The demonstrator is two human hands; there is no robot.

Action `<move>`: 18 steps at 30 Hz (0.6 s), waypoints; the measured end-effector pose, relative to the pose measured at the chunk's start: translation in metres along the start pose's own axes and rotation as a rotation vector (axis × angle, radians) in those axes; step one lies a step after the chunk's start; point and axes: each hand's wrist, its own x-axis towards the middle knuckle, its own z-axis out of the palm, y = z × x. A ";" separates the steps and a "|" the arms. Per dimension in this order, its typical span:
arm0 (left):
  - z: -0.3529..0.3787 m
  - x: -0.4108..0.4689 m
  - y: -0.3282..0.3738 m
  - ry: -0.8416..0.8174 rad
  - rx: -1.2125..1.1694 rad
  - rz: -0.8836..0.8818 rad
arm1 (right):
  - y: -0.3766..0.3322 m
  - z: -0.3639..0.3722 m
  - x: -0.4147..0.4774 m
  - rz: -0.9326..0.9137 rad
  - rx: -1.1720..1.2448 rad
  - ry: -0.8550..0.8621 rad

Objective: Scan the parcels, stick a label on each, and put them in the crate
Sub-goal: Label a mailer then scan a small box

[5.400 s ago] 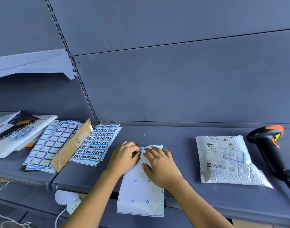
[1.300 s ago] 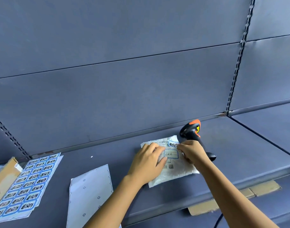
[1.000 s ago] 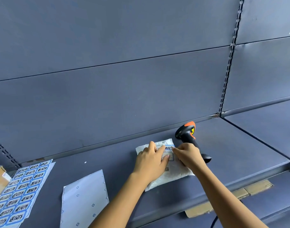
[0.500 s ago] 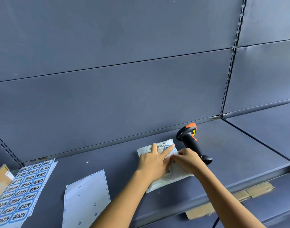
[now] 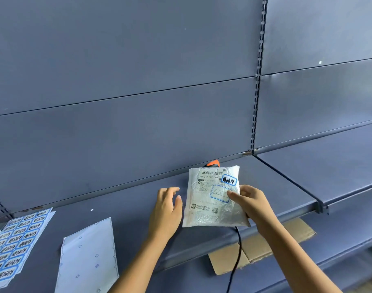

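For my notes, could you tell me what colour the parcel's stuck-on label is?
The label on the parcel is white with blue border, black characters; head view.

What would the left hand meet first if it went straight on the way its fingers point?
The left hand would probably reach the back panel, just missing the parcel; depth is unclear.

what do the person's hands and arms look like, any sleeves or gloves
The left hand and right hand are bare: no gloves, rings or watch in view. Both forearms are uncovered to the picture's edge, with no sleeve showing.
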 end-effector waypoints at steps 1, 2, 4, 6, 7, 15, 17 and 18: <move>0.004 -0.006 0.010 -0.010 -0.004 0.030 | 0.002 -0.018 -0.006 0.003 0.013 0.012; 0.008 -0.011 0.020 -0.017 -0.006 0.059 | 0.006 -0.036 -0.012 0.012 0.033 0.029; 0.020 -0.029 0.046 -0.017 -0.013 0.105 | 0.014 -0.077 -0.030 0.028 0.066 0.066; 0.034 -0.048 0.074 -0.007 -0.025 0.158 | 0.025 -0.115 -0.047 0.037 0.066 0.112; 0.043 -0.058 0.090 -0.012 -0.034 0.198 | 0.030 -0.136 -0.058 0.041 0.071 0.136; 0.153 -0.146 0.198 -0.313 -0.109 0.445 | 0.083 -0.287 -0.166 0.120 0.087 0.435; 0.182 -0.172 0.225 -0.429 -0.142 0.517 | 0.096 -0.326 -0.211 0.145 0.091 0.566; 0.194 -0.188 0.240 -0.488 -0.161 0.545 | 0.103 -0.344 -0.237 0.148 0.098 0.640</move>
